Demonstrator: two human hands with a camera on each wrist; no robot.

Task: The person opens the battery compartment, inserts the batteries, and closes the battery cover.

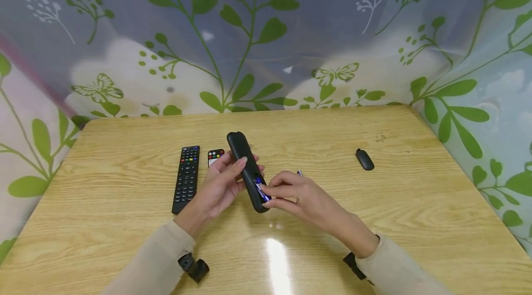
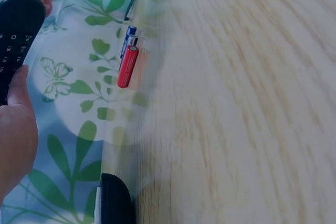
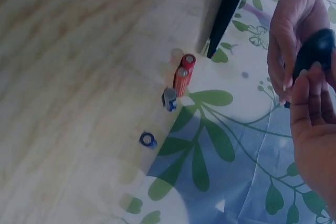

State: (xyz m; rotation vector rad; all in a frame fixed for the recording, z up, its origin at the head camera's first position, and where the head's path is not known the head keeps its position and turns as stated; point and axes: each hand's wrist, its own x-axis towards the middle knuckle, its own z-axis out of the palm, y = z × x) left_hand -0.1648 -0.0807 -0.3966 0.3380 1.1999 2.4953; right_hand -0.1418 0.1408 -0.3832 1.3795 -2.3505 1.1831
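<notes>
A black remote control point(image 1: 243, 156) is tilted above the table in my left hand point(image 1: 220, 186), its back toward me and its battery bay uncovered. Blue batteries point(image 1: 260, 188) show inside the bay near the lower end. My right hand point(image 1: 309, 198) has thumb and index finger on one of these, pinching at it. Its buttons face the left wrist camera, where the left thumb lies along the side of the remote control point(image 2: 13, 35). In the right wrist view, curled right fingers point(image 3: 310, 95) partly hide the remote's end.
Left of my hands lie a long black remote point(image 1: 186, 179) and a smaller remote with coloured buttons point(image 1: 216, 154), partly covered by the left hand. A black battery cover point(image 1: 365, 159) rests at the right. Red batteries point(image 3: 181, 80) and loose blue batteries point(image 3: 148, 140) are on the table.
</notes>
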